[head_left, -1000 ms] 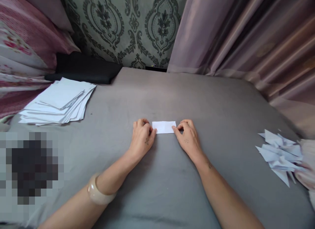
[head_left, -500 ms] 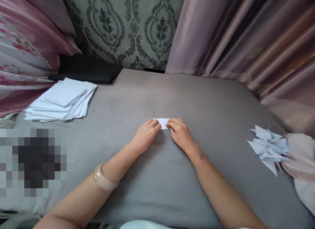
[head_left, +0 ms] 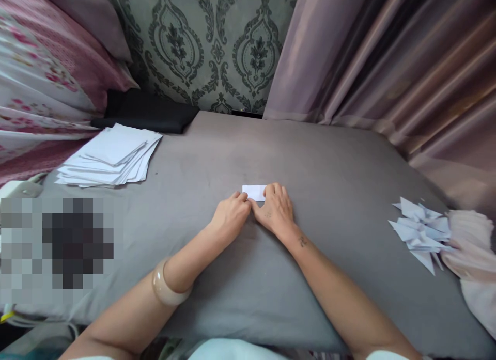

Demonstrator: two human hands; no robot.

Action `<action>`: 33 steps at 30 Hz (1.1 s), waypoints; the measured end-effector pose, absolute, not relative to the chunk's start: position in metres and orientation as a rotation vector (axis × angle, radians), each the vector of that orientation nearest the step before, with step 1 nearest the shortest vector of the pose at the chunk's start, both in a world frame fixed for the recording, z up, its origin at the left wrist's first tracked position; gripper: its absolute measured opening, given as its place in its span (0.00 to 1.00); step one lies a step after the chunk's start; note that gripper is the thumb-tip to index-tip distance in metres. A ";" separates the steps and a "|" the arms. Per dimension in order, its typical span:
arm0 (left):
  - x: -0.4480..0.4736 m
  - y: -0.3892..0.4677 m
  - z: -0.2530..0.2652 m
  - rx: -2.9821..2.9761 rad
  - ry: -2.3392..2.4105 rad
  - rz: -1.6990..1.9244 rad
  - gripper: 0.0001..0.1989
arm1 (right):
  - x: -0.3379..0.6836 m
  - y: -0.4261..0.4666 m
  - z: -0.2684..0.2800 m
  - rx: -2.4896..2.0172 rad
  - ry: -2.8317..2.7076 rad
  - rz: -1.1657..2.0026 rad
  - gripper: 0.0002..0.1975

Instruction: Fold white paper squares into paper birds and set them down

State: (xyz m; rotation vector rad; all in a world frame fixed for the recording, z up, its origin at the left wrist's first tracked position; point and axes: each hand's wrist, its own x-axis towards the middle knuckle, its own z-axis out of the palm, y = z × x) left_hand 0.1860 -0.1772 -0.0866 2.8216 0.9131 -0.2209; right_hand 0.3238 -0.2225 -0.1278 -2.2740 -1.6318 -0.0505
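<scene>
A small folded piece of white paper [head_left: 254,192] lies flat on the grey cloth-covered surface [head_left: 263,277] in front of me. My left hand [head_left: 231,214] is closed at the paper's lower left corner, its fingertips curled in and pinching the near edge. On the right side, my right hand [head_left: 274,207] has its fingers over the paper's right end, with the thumb stretched to the near edge, close to the left fingertips. The right fingers hide the paper's right end.
At the far left is a stack of white paper sheets [head_left: 112,156], with a black folded cloth or bag [head_left: 151,110] behind it. Several folded paper shapes with pointed tips [head_left: 422,231] lie at the right beside a pale pink fabric [head_left: 470,236]. Curtains [head_left: 349,55] hang behind.
My right hand has turned, its thumb now reaching left along the near edge. My left hand has drawn slightly toward me, baring the paper's left end. The view has shifted slightly.
</scene>
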 end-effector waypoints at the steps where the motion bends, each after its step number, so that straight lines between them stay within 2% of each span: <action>1: 0.186 -0.177 -0.087 2.821 0.910 -0.202 0.11 | 0.323 -0.222 -0.128 -2.286 -1.621 -0.042 0.17; 5: 0.184 -0.176 -0.092 2.801 0.921 -0.111 0.11 | 0.330 -0.223 -0.134 -2.211 -1.568 0.050 0.17; 8: 0.183 -0.175 -0.094 2.777 0.914 0.002 0.10 | 0.342 -0.224 -0.139 -2.084 -1.523 0.144 0.12; 14: 0.184 -0.174 -0.095 2.788 0.922 0.020 0.10 | 0.368 -0.221 -0.137 -1.933 -1.371 0.566 0.05; 17: 0.184 -0.173 -0.096 2.820 0.938 -0.015 0.09 | 0.377 -0.221 -0.132 -1.908 -1.345 0.667 0.04; 23: 0.184 -0.173 -0.101 2.871 0.963 0.076 0.09 | 0.392 -0.228 -0.127 -1.892 -1.256 0.775 0.06; 29: 0.188 -0.163 -0.118 2.891 0.829 0.312 0.16 | 0.395 -0.238 -0.132 -1.853 -1.165 0.748 0.11; 33: 0.196 -0.152 -0.126 2.799 0.823 0.449 0.17 | 0.391 -0.240 -0.136 -1.794 -1.069 0.688 0.14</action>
